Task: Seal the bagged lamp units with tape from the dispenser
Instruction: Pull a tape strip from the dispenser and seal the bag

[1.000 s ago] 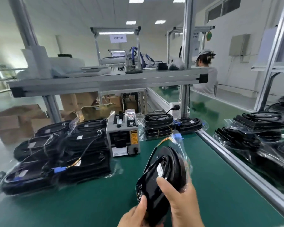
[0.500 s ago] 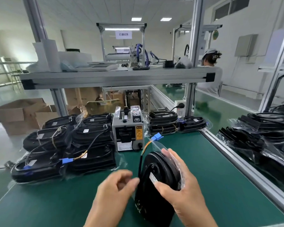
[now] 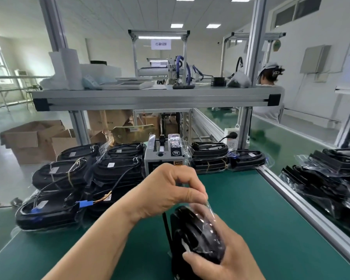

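Right hand (image 3: 220, 261): fingers curled around the lower part of the bagged lamp unit (image 3: 198, 235), gripping it and holding it upright on edge over the green bench mat (image 3: 261, 219), close to the near edge.
Left hand (image 3: 168, 190): raised in front of the tape dispenser (image 3: 163, 153), fingertips pinched together on the clear plastic bag top (image 3: 205, 207) above the unit; whether a strip of tape lies between the fingers cannot be told.
Bagged lamp unit: black, round body inside clear film; a black cable (image 3: 167, 233) runs down its left side.
Tape dispenser: grey box with a black label panel on top, standing at the middle of the bench's far edge; its lower front is hidden behind the left hand.
Stacked units, left (image 3: 73, 182): black lamp units in clear bags, piled beside the dispenser, with blue connectors (image 3: 85, 204) and thin wires showing.
Stacked units, right (image 3: 220, 156): a smaller pile just beside the dispenser, below the power socket (image 3: 231, 138).
Neighbouring line (image 3: 327, 174): more bagged units beyond the aluminium rail (image 3: 303, 207).
Overhead shelf (image 3: 156, 98): aluminium frame carrying white foam pieces and equipment.
Background: cardboard boxes (image 3: 34, 140) on the floor at left; a person in a white cap (image 3: 269, 75) at right, facing away.
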`<state>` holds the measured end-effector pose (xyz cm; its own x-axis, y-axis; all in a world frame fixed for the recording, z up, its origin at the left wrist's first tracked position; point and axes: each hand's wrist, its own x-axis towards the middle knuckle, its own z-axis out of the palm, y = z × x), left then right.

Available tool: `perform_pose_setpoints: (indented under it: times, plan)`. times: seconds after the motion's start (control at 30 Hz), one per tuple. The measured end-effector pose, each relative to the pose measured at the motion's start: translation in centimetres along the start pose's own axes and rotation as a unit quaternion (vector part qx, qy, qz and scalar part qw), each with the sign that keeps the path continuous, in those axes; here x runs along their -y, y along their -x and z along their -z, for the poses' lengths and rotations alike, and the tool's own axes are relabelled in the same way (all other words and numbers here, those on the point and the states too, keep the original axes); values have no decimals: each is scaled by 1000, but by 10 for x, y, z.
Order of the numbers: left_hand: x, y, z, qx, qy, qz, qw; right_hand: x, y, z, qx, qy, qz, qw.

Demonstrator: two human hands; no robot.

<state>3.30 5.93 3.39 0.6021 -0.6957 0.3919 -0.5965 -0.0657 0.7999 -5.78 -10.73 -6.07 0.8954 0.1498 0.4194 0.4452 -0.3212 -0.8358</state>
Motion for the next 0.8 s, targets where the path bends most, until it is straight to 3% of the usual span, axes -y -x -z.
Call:
perform_pose_setpoints:
  times: [0.03,0.1,0.17,0.27,0.33,0.43,0.63,0.73,0.8]
  plan:
    - [3,-3,3,-21,24,5,999,-1,0,2,-15,8,-4,1000]
    - [17,-9,13,-154,104,43,982,-3,0,10,-53,18,-22,998]
    - [43,-16,26,-311,189,140,921,-4,-1,18,-90,28,-35,995]
    - [93,-29,35,-420,209,328,820,-8,-4,25,-106,5,-46,993]
    - [120,-38,34,-446,234,395,768,-10,-5,25,-110,-9,-52,993]
    - [146,-49,34,-445,288,447,721,-13,-5,24,-114,-16,-51,992]
    - [167,-63,38,-453,389,431,676,-15,-5,20,-95,22,-43,994]
    - [171,-65,33,-488,363,390,691,-16,-4,16,-99,20,-43,994]
    - [169,-71,33,-521,367,408,654,-15,-3,16,-104,15,-43,994]
